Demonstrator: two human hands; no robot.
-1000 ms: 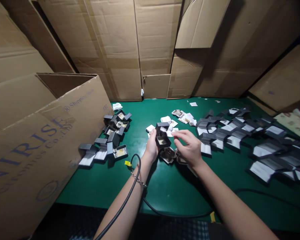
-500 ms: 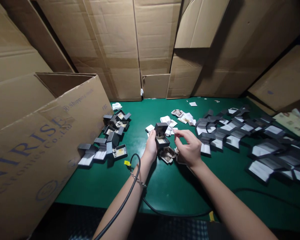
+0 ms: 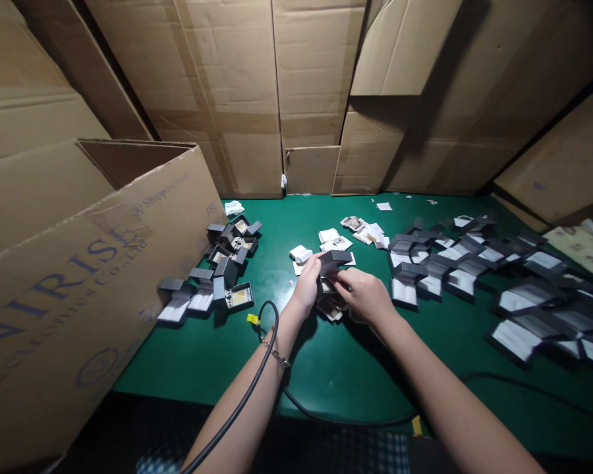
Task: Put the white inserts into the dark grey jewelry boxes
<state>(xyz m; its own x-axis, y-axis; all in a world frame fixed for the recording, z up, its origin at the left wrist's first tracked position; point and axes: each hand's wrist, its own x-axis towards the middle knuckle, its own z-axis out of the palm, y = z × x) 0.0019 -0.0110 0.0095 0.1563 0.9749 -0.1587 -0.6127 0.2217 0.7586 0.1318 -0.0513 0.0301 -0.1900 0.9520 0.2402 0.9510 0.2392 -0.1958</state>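
Above the green worktop point(image 3: 331, 375), the left hand point(image 3: 305, 288) grips a black box point(image 3: 335, 261), lid raised, while the right hand point(image 3: 366, 294) bunches its fingers at the opening, pinching what, I can't tell; this one looks midway, left-side boxes point(image 3: 226, 270) and right-side boxes point(image 3: 460, 283) lie open, which are finished doesn't show

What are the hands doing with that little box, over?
Left hand gripping small dark box, opened. Right hand at its opening, grip unclear. Black cable crossing left forearm.
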